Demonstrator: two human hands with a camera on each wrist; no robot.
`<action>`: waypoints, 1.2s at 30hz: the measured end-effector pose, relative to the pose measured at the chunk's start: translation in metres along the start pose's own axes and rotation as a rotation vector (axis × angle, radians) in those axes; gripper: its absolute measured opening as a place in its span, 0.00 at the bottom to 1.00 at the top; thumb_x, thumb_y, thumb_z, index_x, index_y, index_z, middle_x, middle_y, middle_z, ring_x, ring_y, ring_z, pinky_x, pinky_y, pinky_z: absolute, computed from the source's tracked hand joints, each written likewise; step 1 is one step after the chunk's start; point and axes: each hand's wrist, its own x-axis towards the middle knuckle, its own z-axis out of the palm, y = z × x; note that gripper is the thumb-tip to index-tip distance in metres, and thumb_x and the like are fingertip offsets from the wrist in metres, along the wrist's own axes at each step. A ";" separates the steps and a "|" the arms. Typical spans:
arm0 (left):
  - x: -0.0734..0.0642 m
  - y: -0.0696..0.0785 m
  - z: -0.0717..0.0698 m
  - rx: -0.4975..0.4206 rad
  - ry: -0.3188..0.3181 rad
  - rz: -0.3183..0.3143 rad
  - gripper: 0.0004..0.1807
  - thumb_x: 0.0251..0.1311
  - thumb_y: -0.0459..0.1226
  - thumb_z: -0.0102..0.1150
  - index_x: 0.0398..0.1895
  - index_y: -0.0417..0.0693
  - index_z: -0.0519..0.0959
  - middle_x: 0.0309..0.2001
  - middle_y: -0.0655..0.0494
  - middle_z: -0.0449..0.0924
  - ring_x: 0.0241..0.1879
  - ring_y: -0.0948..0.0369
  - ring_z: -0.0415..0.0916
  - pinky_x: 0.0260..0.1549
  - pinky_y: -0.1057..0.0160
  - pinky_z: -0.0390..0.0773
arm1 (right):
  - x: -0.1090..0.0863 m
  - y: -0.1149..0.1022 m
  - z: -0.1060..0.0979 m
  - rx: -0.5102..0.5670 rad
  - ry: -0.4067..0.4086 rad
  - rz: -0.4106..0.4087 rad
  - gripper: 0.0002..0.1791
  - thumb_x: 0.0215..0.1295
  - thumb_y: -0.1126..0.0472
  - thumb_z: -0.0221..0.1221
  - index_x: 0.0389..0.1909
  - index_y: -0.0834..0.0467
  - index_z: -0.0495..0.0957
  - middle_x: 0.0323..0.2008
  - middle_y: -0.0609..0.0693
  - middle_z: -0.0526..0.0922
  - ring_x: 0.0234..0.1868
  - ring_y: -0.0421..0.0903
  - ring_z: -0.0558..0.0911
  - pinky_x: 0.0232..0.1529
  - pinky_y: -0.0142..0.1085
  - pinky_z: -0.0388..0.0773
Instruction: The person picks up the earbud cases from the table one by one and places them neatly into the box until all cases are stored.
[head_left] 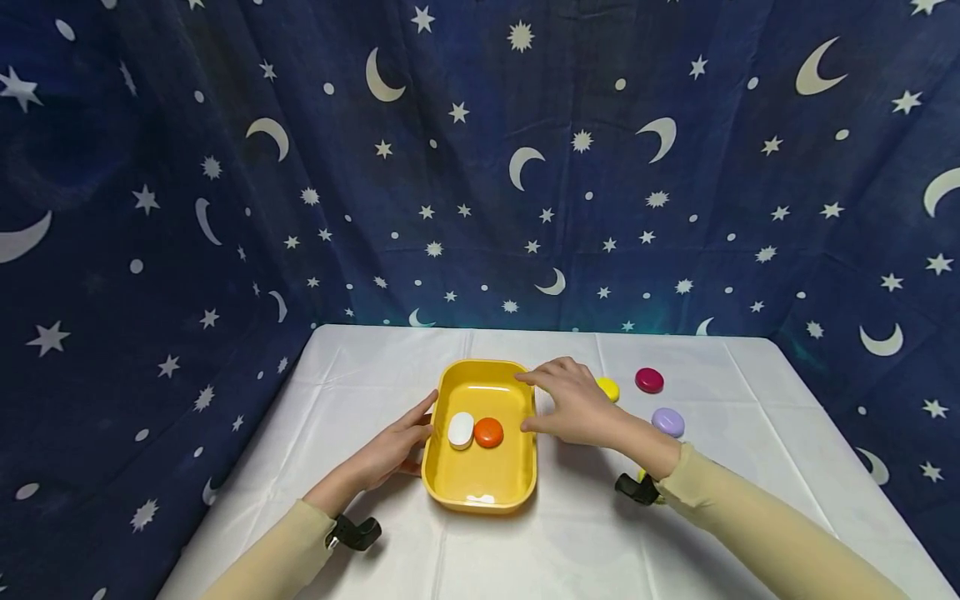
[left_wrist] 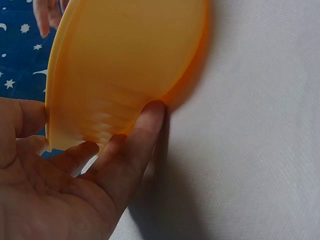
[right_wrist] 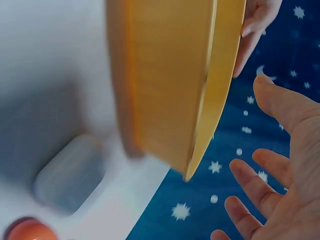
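Note:
A yellow rectangular tray (head_left: 480, 492) with rounded corners lies on the white-covered table. Inside it, a white oval piece (head_left: 461, 431) sits next to an orange round piece (head_left: 489, 432). My left hand (head_left: 382, 454) touches the tray's left wall; in the left wrist view its extended fingers (left_wrist: 135, 150) lie against the outer side. On the opposite side, my right hand (head_left: 573, 404) hovers at the right rim with fingers spread and nothing held. The right wrist view shows a gap between it and the tray (right_wrist: 170, 85).
Right of the tray lie a yellow piece (head_left: 608, 388) partly behind the right hand, a crimson disc (head_left: 649, 380) and a lilac disc (head_left: 667, 422). Something yellow shows beside the right wrist's black mount (head_left: 636, 489). A blurred greyish rounded piece (right_wrist: 70, 175) appears in the right wrist view.

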 end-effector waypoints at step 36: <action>0.001 -0.004 0.002 -0.024 0.009 0.010 0.35 0.79 0.40 0.45 0.84 0.67 0.48 0.77 0.38 0.56 0.57 0.49 0.75 0.36 0.55 0.84 | -0.072 0.149 -0.054 0.070 0.138 0.280 0.42 0.60 0.47 0.71 0.72 0.60 0.69 0.65 0.65 0.73 0.67 0.70 0.58 0.61 0.69 0.55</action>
